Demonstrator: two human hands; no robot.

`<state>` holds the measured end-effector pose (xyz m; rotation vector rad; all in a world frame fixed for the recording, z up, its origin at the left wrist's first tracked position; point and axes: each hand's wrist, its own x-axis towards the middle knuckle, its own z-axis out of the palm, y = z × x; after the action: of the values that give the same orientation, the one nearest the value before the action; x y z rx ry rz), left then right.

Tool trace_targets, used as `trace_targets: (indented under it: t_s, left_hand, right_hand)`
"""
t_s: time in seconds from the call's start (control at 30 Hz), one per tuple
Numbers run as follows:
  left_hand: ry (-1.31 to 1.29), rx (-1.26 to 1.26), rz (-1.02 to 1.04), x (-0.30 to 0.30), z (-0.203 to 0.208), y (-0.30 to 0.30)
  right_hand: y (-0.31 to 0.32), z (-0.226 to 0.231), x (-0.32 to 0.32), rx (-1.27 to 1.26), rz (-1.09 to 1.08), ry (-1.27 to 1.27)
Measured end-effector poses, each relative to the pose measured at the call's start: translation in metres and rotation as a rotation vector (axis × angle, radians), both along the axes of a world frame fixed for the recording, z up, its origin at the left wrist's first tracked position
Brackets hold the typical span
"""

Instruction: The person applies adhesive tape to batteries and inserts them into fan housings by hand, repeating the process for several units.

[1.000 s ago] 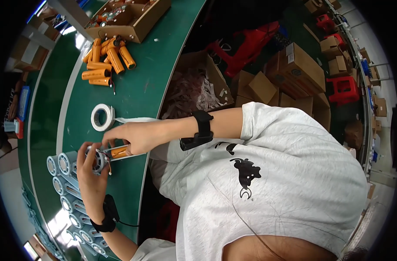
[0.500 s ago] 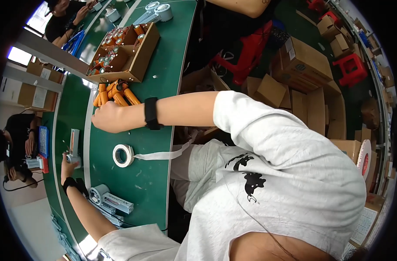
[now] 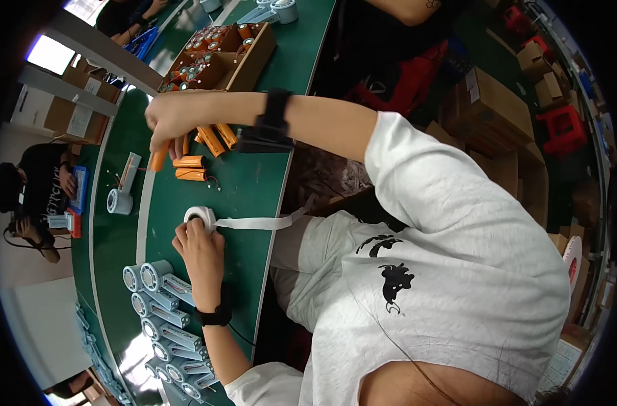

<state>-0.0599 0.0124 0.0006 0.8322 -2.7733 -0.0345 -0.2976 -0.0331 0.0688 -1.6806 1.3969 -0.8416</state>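
My right hand (image 3: 170, 122) is closed around an orange battery (image 3: 159, 157), its end poking out below the fingers. Several loose orange batteries (image 3: 189, 168) with thin wires lie on the green table just beside it. My left hand (image 3: 200, 247) has its fingers curled over a roll of white tape (image 3: 201, 214). From the roll a loose strip of tape (image 3: 254, 222) runs past the table's edge. Beyond the tape, a light blue handheld fan (image 3: 121, 197) with exposed wires lies apart. Rows of similar fans (image 3: 163, 304) lie by my left forearm.
A cardboard box (image 3: 254, 61) full of orange batteries stands past my right hand. More blue fans (image 3: 283, 9) lie behind it. Across the table a co-worker (image 3: 34, 183) sits by a blue tray (image 3: 80, 189). Cartons (image 3: 487, 108) and red stools (image 3: 566, 127) stand on the floor.
My left hand has left the blue fan and come back to the tape roll. My right hand has lifted a battery from the pile, which is now spread out. The view has shifted.
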Motion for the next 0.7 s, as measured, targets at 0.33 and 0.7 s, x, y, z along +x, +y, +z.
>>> trace_targets:
  t_s: [0.33,0.7]
  left_hand:
    - [0.228,0.087,0.238,0.055,0.01,0.058]
    - [1.163,0.323,0.337,0.064,0.025,0.08]
  right_hand:
    - [0.133,-0.08,0.082,0.307,0.103,-1.154]
    - [0.151,-0.065,0.11,0.081,0.09,-0.644]
